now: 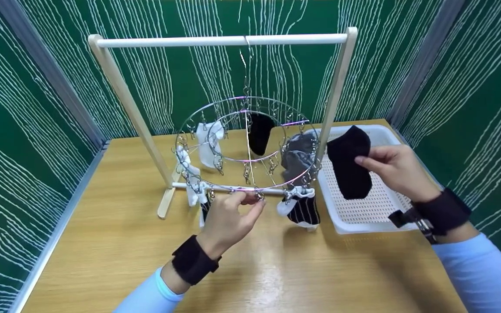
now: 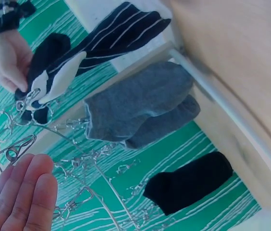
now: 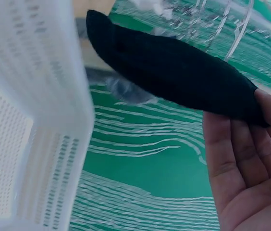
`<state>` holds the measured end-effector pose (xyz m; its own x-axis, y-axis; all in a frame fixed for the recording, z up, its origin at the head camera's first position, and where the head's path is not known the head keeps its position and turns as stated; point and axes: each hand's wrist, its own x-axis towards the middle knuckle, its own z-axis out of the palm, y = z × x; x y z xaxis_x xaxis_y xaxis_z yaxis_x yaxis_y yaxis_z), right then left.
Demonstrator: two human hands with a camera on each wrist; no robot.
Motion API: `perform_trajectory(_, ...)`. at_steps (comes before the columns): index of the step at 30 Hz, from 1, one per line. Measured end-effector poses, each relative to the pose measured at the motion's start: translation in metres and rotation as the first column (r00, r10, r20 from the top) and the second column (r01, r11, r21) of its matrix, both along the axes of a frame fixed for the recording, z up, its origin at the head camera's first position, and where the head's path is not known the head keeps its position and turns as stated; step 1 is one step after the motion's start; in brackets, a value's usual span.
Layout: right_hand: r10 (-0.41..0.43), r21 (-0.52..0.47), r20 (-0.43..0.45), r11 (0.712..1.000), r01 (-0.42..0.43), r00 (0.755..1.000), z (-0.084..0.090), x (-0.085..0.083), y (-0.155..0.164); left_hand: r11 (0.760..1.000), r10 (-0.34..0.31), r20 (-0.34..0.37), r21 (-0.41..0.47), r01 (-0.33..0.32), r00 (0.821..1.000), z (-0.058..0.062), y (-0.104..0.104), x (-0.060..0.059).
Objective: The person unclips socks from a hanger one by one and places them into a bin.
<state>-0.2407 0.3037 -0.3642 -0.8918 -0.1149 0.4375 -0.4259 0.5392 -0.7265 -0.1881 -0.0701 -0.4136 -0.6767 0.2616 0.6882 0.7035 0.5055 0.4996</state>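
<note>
My left hand (image 1: 228, 219) is at the front of a round wire drying hanger (image 1: 247, 189). Thumb and fingers pinch a small metal clip (image 2: 14, 153) on its ring. To the right, my right hand (image 1: 396, 167) holds a black sock (image 1: 349, 167) by one end, thumb in front, above the basket. From the hanger's clips hang a white sock (image 1: 207, 148), another black sock (image 1: 260, 134), grey socks (image 1: 295, 163) and a striped black-and-white sock (image 1: 306, 209). More white socks (image 1: 192, 176) hang at the left, partly hidden by wires; my left hand partly covers another striped sock.
A wooden stand (image 1: 133, 108) with a white top bar (image 1: 168, 41) carries the hanger by its hook. A white perforated basket (image 1: 342, 227) stands at the right beside the stand's leg. Below is a wooden table (image 1: 146, 256), with green white-lined walls (image 1: 137, 78) around it.
</note>
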Motion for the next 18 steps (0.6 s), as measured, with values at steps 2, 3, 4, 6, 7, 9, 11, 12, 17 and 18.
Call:
perform_trajectory(2,-0.021,0.041,0.021,0.999,0.020,1.000,-0.003,-0.009,0.004,1.000,0.004,-0.006,-0.001,-0.004,1.000,0.000,0.000,0.000)
perform_trajectory(3,-0.028,0.057,0.033,0.998,0.026,0.999,-0.004,-0.014,0.006,1.000,0.006,-0.010,-0.003,-0.006,1.000,-0.001,0.000,-0.001)
perform_trajectory(4,-0.036,0.073,0.044,0.997,0.033,0.998,-0.006,-0.018,0.008,1.000,0.008,-0.012,-0.004,-0.008,1.000,-0.001,0.000,-0.001)
perform_trajectory(6,-0.041,0.087,0.073,0.996,0.034,0.997,-0.011,-0.026,0.011,1.000,0.010,-0.012,-0.005,-0.010,1.000,-0.001,0.000,-0.001)
perform_trajectory(7,-0.038,0.087,0.083,0.996,0.030,0.996,-0.013,-0.030,0.013,1.000,0.010,-0.013,-0.007,-0.010,1.000,-0.001,0.000,-0.001)
perform_trajectory(9,-0.024,0.077,0.105,0.997,0.016,0.994,-0.018,-0.036,0.015,1.000,0.010,-0.011,-0.011,-0.011,1.000,-0.001,0.000,-0.001)
perform_trajectory(11,-0.008,0.067,0.123,0.998,0.000,0.992,-0.021,-0.042,0.016,1.000,0.010,-0.010,-0.014,-0.011,1.000,0.000,0.000,-0.001)
perform_trajectory(12,-0.001,0.065,0.133,0.998,-0.008,0.991,-0.023,-0.045,0.016,1.000,0.010,-0.012,-0.016,-0.010,1.000,0.000,0.000,-0.001)
perform_trajectory(17,0.036,0.066,0.214,0.997,-0.051,0.976,-0.027,-0.056,0.015,1.000,-0.001,-0.008,-0.014,0.001,1.000,0.000,0.000,-0.002)
perform_trajectory(18,0.047,0.055,0.244,0.997,-0.062,0.969,-0.028,-0.058,0.015,1.000,-0.003,-0.010,-0.013,0.003,1.000,0.000,0.000,-0.002)
